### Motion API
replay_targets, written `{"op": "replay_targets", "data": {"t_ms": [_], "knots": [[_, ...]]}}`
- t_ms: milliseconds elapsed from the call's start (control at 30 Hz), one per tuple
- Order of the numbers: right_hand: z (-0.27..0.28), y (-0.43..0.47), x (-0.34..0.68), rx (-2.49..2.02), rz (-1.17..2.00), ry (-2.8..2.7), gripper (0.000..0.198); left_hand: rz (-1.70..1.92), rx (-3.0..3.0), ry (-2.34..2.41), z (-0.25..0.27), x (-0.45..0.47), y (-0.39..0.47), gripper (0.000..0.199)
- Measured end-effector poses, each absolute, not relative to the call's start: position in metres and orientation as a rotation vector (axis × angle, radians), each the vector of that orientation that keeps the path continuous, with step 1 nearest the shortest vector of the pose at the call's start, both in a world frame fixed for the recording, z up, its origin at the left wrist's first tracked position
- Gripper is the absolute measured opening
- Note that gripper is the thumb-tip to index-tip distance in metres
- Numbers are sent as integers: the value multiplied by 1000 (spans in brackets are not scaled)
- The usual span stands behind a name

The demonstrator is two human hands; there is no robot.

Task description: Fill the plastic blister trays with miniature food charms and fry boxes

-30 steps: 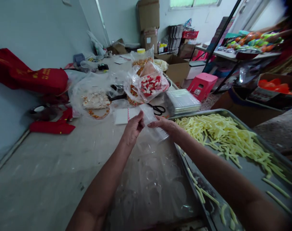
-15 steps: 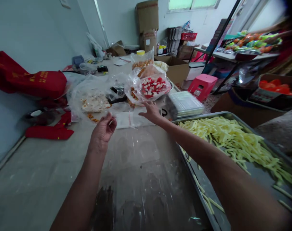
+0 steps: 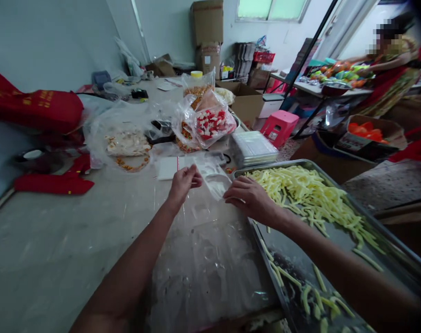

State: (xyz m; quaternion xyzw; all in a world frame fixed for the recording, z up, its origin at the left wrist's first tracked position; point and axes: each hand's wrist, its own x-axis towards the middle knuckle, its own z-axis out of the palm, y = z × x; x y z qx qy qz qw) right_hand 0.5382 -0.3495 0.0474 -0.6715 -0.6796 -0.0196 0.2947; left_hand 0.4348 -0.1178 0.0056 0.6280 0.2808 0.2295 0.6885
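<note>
Between my hands is a thin clear plastic tray (image 3: 215, 181) with moulded hollows, tilted above the table. My left hand (image 3: 185, 185) pinches its left edge, fingers closed. The fingers of my right hand (image 3: 248, 196) close on its lower right corner. More clear moulded plastic sheets (image 3: 210, 259) lie flat on the table below my hands. Just beyond my left hand rests a white packet (image 3: 167, 168) with a red line. To the right, a metal tray (image 3: 266, 266) holds many pale yellow strips (image 3: 307, 187), heaped toward its far side.
Bags of red and white pieces (image 3: 210, 124), orange bits (image 3: 198, 90) and pale flakes (image 3: 129, 142) stand farther back. A stack of clear lidded boxes (image 3: 254, 148) sits by the metal tray. A pink stool (image 3: 280, 128) is beyond. A person (image 3: 393, 69) works at another table.
My right hand has drawn back toward me from the far packets, and the clear plastic tray is now between my hands. My left hand has moved right. The view has shifted right.
</note>
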Motion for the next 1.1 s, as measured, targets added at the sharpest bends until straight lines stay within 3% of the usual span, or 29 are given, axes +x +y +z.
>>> {"op": "replay_targets", "data": {"t_ms": [133,233,500,633,833,900,1100], "knots": [[4,-364,543,-1962,-30,-1764,11,448,2491,318,-25,395,-117,34],[-15,-364,541,-2122,27,-1804,19,229,2790,176,-44,367,-111,50],[-6,-375,522,-2315,201,-2039,34,311,2856,193,-58,359,-105,48],[4,-377,524,-2234,229,-1990,31,386,2774,179,-58,366,-104,46],[23,-306,562,-2222,72,-1768,34,533,2609,143,-41,366,-104,42],[25,-266,586,-2272,-15,-1765,46,514,2662,85,-30,352,-102,35],[5,-166,660,-2563,199,-1944,119,741,2896,34,-18,247,-78,18]]}}
